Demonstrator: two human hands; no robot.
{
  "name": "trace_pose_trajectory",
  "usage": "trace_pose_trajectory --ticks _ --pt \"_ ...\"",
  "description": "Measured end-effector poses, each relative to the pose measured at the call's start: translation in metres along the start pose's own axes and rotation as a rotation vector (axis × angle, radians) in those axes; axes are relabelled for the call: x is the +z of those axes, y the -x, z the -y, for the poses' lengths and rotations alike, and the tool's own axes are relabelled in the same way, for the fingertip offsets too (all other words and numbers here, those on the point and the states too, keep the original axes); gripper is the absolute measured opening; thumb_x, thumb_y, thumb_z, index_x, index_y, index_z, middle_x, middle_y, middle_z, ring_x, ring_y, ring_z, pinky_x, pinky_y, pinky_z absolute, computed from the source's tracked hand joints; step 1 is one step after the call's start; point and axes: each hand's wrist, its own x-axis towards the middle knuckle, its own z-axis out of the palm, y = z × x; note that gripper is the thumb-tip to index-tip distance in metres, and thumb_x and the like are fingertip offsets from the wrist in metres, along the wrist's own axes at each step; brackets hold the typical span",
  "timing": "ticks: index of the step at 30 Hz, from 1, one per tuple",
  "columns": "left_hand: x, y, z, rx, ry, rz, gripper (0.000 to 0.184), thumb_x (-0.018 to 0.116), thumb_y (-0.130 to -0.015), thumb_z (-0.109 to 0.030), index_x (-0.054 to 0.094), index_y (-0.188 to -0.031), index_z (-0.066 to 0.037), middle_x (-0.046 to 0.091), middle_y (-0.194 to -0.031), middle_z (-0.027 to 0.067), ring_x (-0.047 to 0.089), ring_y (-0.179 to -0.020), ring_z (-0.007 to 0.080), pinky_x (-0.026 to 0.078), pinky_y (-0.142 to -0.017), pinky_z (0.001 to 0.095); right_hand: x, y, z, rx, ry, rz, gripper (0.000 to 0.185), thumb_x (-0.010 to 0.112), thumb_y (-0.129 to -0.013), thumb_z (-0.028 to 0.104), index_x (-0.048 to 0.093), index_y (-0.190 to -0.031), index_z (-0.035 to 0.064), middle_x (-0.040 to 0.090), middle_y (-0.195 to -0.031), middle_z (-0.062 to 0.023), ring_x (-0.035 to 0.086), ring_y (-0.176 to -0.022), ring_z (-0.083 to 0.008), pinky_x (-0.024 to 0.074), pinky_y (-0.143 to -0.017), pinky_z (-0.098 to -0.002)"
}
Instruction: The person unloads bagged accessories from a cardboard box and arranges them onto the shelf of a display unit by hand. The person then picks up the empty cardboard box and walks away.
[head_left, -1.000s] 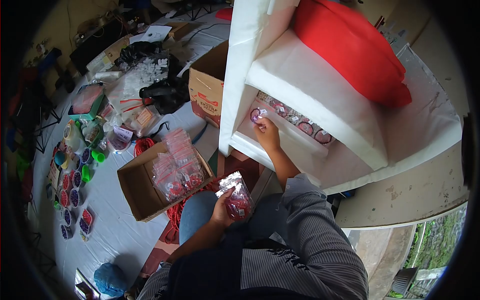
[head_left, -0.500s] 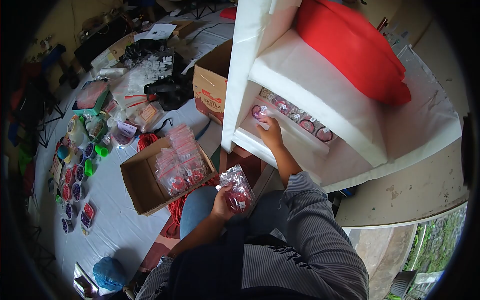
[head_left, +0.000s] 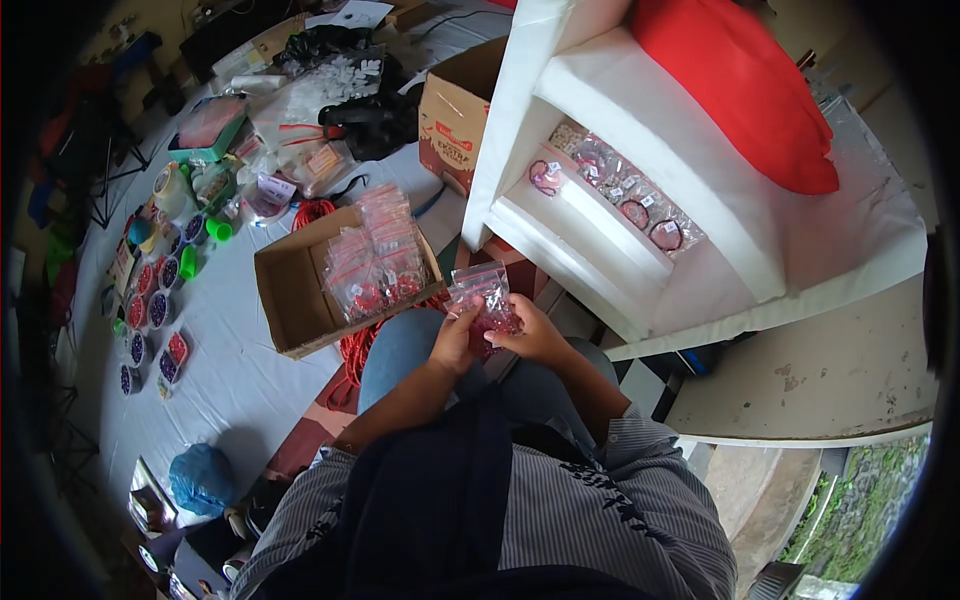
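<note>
Over my lap, my left hand is closed round a small stack of clear zip bags with pinkish-red beaded things inside. The fingers of my right hand are closed on the right side of the same bags. To the right stands a white cloth-covered stepped display. One bagged purple-pink bracelet lies by itself on a lower step, and several bagged bracelets with white tags lie in a row on the step above. A cardboard tray left of my knees holds many similar bags.
Cups of purple and red beads stand on the white floor sheet at left. Red cord lies beside the tray. A taller carton stands behind it. Red cloth drapes the display's top. A blue bag sits at lower left.
My right hand has left the bagged bracelet on the display step and come back to the bags in my left hand. The bracelet stays on the step. The view has shifted slightly.
</note>
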Motion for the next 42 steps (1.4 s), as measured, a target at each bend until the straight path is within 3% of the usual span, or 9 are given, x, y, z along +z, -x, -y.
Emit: trace_pose_trajectory --ticks 4,10,12,18,23,29,35,38,42 --pt "-0.009 0.0 0.01 0.034 -0.09 -0.036 0.023 0.062 -0.087 -0.022 0.059 -0.107 -0.009 0.064 -0.097 0.0035 0.061 -0.087 0.0154 0.049 -0.077 0.0301 0.004 0.007 -0.003 -0.051 -0.004 0.018 0.048 0.071 -0.075 0.008 0.045 -0.115 -0.0009 0.06 -0.097 -0.0075 0.058 -0.089 -0.0113 0.0459 -0.078 -0.0268" --pt "0.0 0.013 0.0 -0.106 -0.107 0.128 0.047 0.043 -0.09 -0.052 0.053 -0.115 -0.013 0.059 -0.11 0.0054 0.057 -0.1 0.0214 0.044 -0.087 0.0383 -0.011 0.003 -0.003 0.168 -0.2 0.025 0.039 0.067 -0.081 0.009 0.049 -0.114 0.0016 0.061 -0.1 -0.0053 0.06 -0.085 -0.0107 0.0488 -0.071 -0.0265" --pt "-0.004 0.012 0.0 -0.104 -0.134 -0.031 0.045 0.043 -0.09 -0.053 0.053 -0.112 -0.015 0.058 -0.112 0.0048 0.053 -0.103 0.0212 0.041 -0.089 0.0382 -0.023 -0.004 0.017 0.256 -0.609 -0.24 0.033 0.066 -0.083 0.012 0.052 -0.113 0.0042 0.062 -0.098 -0.004 0.062 -0.083 -0.0112 0.0511 -0.067 -0.027" --pt "-0.01 0.005 -0.001 -0.153 -0.092 -0.005 0.045 0.045 -0.087 -0.055 0.054 -0.108 -0.017 0.057 -0.112 0.0037 0.052 -0.105 0.0209 0.037 -0.091 0.0389 -0.088 -0.091 0.028 -0.138 -0.16 -0.694 0.02 0.067 -0.083 0.014 0.058 -0.098 0.0043 0.063 -0.086 -0.0026 0.059 -0.076 -0.0085 0.0454 -0.06 -0.0246" --pt "-0.008 0.005 -0.002 -0.213 -0.079 0.021 0.045 0.046 -0.086 -0.056 0.055 -0.108 -0.017 0.058 -0.111 0.0032 0.052 -0.106 0.0199 0.035 -0.093 0.0389 -0.124 -0.159 -0.008 -0.25 0.344 -0.904 0.026 0.07 -0.075 0.016 0.058 -0.092 0.0011 0.065 -0.082 -0.0139 0.063 -0.076 -0.0274 0.0473 -0.069 -0.0348" --pt "-0.009 0.0 -0.005 -0.266 -0.059 0.005 0.044 0.044 -0.088 -0.053 0.054 -0.109 -0.016 0.058 -0.111 0.0032 0.051 -0.106 0.0196 0.033 -0.094 0.0383 -0.113 -0.174 -0.008 0.044 0.538 -0.887 0.035 0.073 -0.073 0.022 0.059 -0.095 -0.0007 0.064 -0.084 -0.0178 0.063 -0.075 -0.0267 0.0483 -0.067 -0.0347" --pt "-0.007 -0.002 -0.006 -0.292 -0.064 -0.001 0.044 0.045 -0.088 -0.053 0.053 -0.109 -0.016 0.058 -0.111 0.003 0.051 -0.106 0.0194 0.033 -0.094 0.0377 -0.123 -0.173 -0.033 -0.01 0.681 -0.786 0.039 0.069 -0.076 0.026 0.058 -0.101 -0.0012 0.064 -0.09 -0.0225 0.062 -0.087 -0.0358 0.0483 -0.075 -0.0404" --pt "-0.005 -0.001 -0.007 -0.296 -0.074 -0.012 0.043 0.046 -0.088 -0.053 0.053 -0.109 -0.016 0.057 -0.111 0.0028 0.051 -0.107 0.0193 0.033 -0.093 0.0373 -0.13 -0.182 -0.048 -0.082 0.689 -0.78 0.041 0.066 -0.079 0.029 0.057 -0.104 -0.002 0.065 -0.087 -0.0198 0.064 -0.077 -0.0308 0.0493 -0.07 -0.038" --pt "-0.005 0.0 -0.006 -0.29 -0.069 -0.005 0.043 0.046 -0.087 -0.052 0.053 -0.11 -0.016 0.057 -0.111 0.0027 0.051 -0.107 0.0193 0.033 -0.093 0.037 -0.133 -0.179 -0.044 0.13 0.389 -0.71 0.042 0.07 -0.075 0.028 0.057 -0.1 -0.0028 0.063 -0.086 -0.0216 0.064 -0.08 -0.0318 0.05 -0.071 -0.0374"
